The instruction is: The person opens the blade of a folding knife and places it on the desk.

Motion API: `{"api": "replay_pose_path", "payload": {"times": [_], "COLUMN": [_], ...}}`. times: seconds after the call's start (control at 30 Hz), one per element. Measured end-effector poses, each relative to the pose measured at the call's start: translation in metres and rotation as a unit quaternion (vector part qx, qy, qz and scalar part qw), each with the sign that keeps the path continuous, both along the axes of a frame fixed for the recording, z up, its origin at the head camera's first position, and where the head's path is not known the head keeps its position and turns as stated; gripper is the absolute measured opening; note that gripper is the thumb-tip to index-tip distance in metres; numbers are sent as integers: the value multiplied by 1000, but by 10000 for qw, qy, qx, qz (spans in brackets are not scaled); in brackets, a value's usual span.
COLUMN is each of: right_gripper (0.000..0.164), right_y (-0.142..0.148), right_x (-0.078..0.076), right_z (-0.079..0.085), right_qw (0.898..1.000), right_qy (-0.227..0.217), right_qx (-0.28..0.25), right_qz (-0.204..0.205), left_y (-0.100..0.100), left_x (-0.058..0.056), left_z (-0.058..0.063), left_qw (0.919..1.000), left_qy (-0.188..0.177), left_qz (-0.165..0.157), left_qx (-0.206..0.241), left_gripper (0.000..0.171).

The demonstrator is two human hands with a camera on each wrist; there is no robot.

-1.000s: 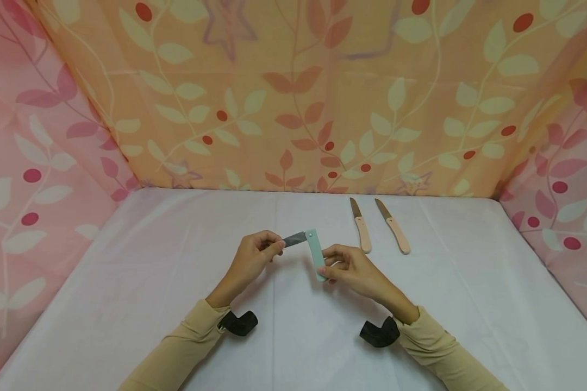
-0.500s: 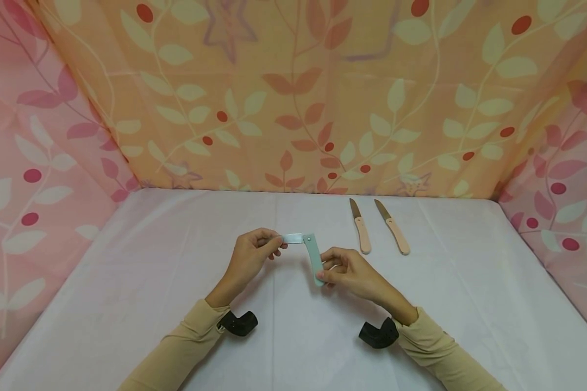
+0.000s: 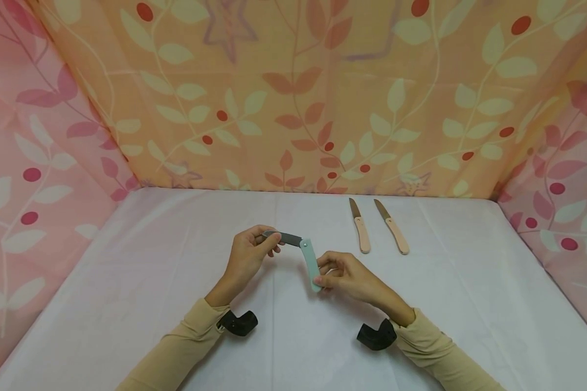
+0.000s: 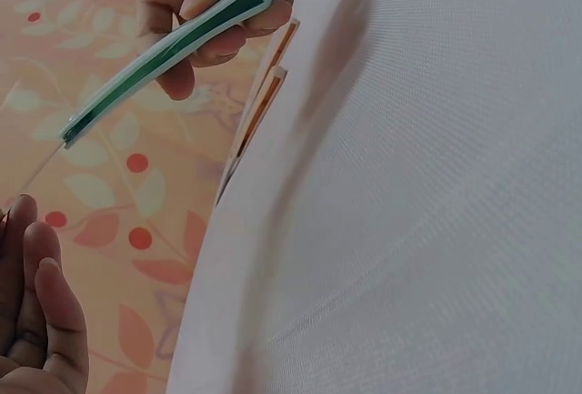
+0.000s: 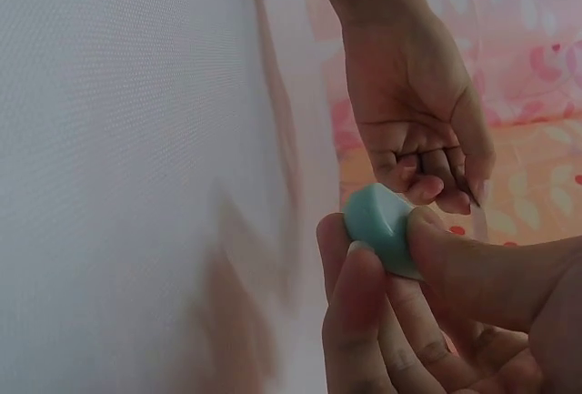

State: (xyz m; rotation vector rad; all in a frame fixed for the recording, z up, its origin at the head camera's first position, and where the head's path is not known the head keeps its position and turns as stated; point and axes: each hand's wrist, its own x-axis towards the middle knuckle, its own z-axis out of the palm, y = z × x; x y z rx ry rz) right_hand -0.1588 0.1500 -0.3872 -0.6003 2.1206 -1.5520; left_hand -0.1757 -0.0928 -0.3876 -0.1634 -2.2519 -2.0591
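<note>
Between the two hands, above the white table, is a folding knife (image 3: pixel 309 260) with a mint-green handle and a dark blade (image 3: pixel 291 239) swung out at an angle to it. The left hand (image 3: pixel 250 251) pinches the blade near its tip between thumb and fingers. Lower down, the right hand (image 3: pixel 344 274) pinches the free end of the handle. The left wrist view shows the open slot along the green handle (image 4: pixel 164 62). In the right wrist view the rounded handle end (image 5: pixel 382 226) sits between thumb and fingertips.
Two knives with pale handles, one nearer the middle (image 3: pixel 362 234) and one farther right (image 3: pixel 397 235), lie side by side on the white tablecloth (image 3: pixel 127 304) behind the right hand. Patterned cloth walls (image 3: pixel 293 98) stand at the back and both sides.
The blade has tilted, its tip end rising and its hinge end dropping, and its face has gone from bright to dark. The handle and right hand have moved slightly down and left.
</note>
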Motion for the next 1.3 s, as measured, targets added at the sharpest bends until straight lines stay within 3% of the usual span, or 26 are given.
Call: {"api": "replay_pose_path", "payload": {"times": [0.5, 0.73, 1.3], "right_gripper": [25, 24, 26], "right_y": [-5, -8, -11], "right_x": [3, 7, 8], "right_z": [-7, -7, -10], "right_qw": [9987, 9975, 9988], "right_qy": [-150, -255, -42], "right_qx": [-79, -21, 95], "right_qz": [486, 659, 485], "left_y": [1, 0, 0], "left_x": [-1, 0, -1], "left_z": [0, 0, 0], "left_qw": [9999, 9999, 9997], "left_qy": [20, -26, -94], "left_qz": [23, -164, -194], "left_qx": [110, -10, 135], "left_gripper": [11, 12, 18]}}
